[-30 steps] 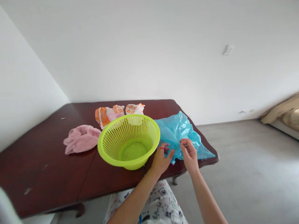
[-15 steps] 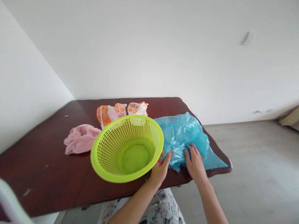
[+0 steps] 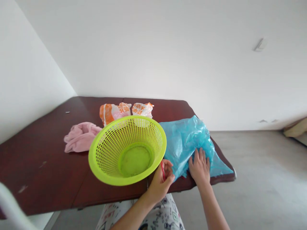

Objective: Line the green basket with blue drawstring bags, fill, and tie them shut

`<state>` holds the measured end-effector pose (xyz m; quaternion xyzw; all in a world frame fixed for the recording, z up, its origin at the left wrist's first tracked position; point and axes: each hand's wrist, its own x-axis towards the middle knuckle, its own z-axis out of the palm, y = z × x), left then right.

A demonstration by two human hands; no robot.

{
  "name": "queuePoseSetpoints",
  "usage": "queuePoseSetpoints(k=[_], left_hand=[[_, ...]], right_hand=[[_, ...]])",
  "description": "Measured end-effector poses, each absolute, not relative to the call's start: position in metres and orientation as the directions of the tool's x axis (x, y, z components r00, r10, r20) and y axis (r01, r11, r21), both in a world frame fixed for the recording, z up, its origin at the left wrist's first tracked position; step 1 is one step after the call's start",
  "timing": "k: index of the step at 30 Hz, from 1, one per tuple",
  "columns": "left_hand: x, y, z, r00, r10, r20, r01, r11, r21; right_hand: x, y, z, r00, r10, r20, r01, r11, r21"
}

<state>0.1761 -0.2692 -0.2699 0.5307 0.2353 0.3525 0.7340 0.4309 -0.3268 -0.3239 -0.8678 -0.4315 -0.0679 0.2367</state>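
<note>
A crumpled blue plastic bag [image 3: 182, 134] lies at the right end of the table. My right hand [image 3: 200, 166] rests on its near part, fingers outstretched and pressing the plastic down. My left hand [image 3: 161, 180] is curled, palm up, around a thin red drawstring [image 3: 163, 171] at the bag's near left side; most of the string is hidden. Just left of that hand stands a lime-green plastic basket [image 3: 136, 159] with perforated walls, and nothing shows inside it.
On the dark red table [image 3: 52, 179] a pink cloth [image 3: 81, 137] lies left of the basket. Two crumpled orange-and-white plastic bags, one left [image 3: 115, 111] and one right [image 3: 143, 110], sit behind it. The table's right corner [image 3: 233, 175] is close to the blue bag.
My left hand has turned palm up and curled around the red drawstring. My right hand has flattened further onto the blue bag, whose left part is now smoother and more spread.
</note>
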Motion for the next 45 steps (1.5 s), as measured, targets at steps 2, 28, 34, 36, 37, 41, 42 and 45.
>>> queuePoseSetpoints(k=[2, 28, 34, 36, 37, 41, 42, 45], left_hand=[[0.165, -0.270, -0.268, 0.666, 0.746, 0.024, -0.193, 0.141, 0.971], [0.135, -0.302, -0.277, 0.717, 0.635, 0.286, 0.300, -0.652, 0.696], [0.133, -0.304, -0.299, 0.705, 0.612, 0.359, 0.310, -0.721, 0.620], [0.131, -0.303, -0.306, 0.730, 0.599, 0.329, 0.328, -0.730, 0.600], [0.130, -0.302, -0.309, 0.740, 0.597, 0.310, 0.339, -0.728, 0.595], [0.128, -0.299, -0.309, 0.746, 0.590, 0.309, 0.327, -0.728, 0.602], [0.128, -0.298, -0.308, 0.742, 0.581, 0.335, 0.303, -0.736, 0.606], [0.127, -0.296, -0.301, 0.734, 0.549, 0.398, 0.222, -0.749, 0.624]], right_hand=[[0.431, -0.327, -0.323, 0.613, 0.721, 0.323, 0.787, -0.520, -0.332], [0.424, -0.323, -0.314, 0.617, 0.738, 0.273, 0.785, -0.602, -0.147], [0.431, -0.322, -0.324, 0.563, 0.734, 0.378, 0.826, -0.509, -0.242], [0.434, -0.322, -0.329, 0.559, 0.738, 0.378, 0.829, -0.483, -0.282], [0.435, -0.322, -0.331, 0.557, 0.740, 0.378, 0.830, -0.477, -0.289], [0.436, -0.322, -0.329, 0.555, 0.738, 0.385, 0.832, -0.486, -0.267], [0.435, -0.322, -0.327, 0.553, 0.739, 0.385, 0.833, -0.489, -0.258], [0.434, -0.323, -0.324, 0.551, 0.746, 0.374, 0.834, -0.494, -0.244]])
